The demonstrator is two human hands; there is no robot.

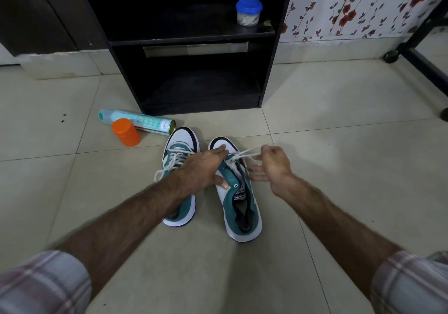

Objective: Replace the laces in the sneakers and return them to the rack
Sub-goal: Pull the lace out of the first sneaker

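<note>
A tiled floor (315,110) runs up to a black rack (194,39). Two sneakers stand side by side just before it. The left hand (203,168) lies flat, fingers straight, on the right sneaker (238,199), apparently steadying it, while the right hand (271,165) pinches its lace (244,154) taut near the toe. The left sneaker (180,144) looks laced.

floor (315,119) – glossy tile | sneakers (242,207) – suede-like | rack (189,90) – matt dark wood

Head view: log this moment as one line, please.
left hand steadies right sneaker | right hand pinches lace | left sneaker laced
</note>
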